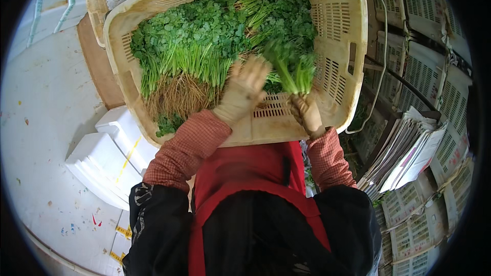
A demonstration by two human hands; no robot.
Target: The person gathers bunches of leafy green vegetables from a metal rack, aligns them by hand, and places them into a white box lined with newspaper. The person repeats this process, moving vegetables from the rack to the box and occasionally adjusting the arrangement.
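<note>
A large cream plastic crate [245,136] with slotted walls lies before me, partly filled with leafy coriander [191,30], its brown roots towards me at the left. My right hand [305,111], in a soiled glove, grips a small bunch of green stalks [295,74] by the lower end, leaves pointing away from me; the bunch is blurred. My left hand [245,88], gloved too, is spread with its fingers over the crate beside the rooted bunches. Nothing shows in it, though its underside is hidden.
White foam boxes [111,157] stand at the left, near a pale marked surface [42,122]. At the right are a stack of folded newspapers [406,153], a bent metal bar [383,53] and several slotted crates [422,73]. Another crate [96,7] holding paper stands behind, top left.
</note>
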